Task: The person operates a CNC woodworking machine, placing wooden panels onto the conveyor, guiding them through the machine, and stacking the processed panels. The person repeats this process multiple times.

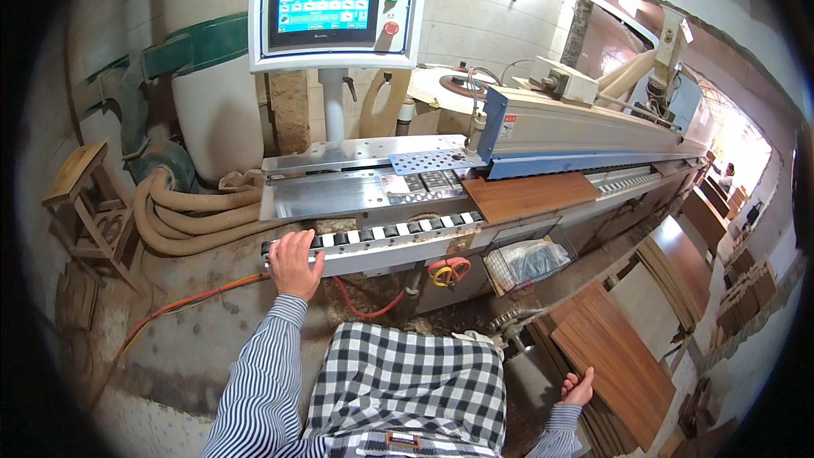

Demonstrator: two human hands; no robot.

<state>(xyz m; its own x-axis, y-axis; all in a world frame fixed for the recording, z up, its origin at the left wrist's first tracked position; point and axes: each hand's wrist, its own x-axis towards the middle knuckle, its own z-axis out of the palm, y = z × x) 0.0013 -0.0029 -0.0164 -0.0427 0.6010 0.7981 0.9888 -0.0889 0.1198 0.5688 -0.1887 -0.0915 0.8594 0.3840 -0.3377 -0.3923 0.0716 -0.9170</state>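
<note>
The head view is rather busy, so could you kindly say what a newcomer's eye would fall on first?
The lit blue screen in its white panel, upper left of centre, would likely draw the eye first. Below it, the left hand rests on the left end of a roller rail, with a brown board lying on the machine farther right. At the lower right, the right hand is beside a stack of brown boards.

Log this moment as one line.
left hand: on near-left end of rail | right hand: near stacked brown panels | brown board: on machine
</note>
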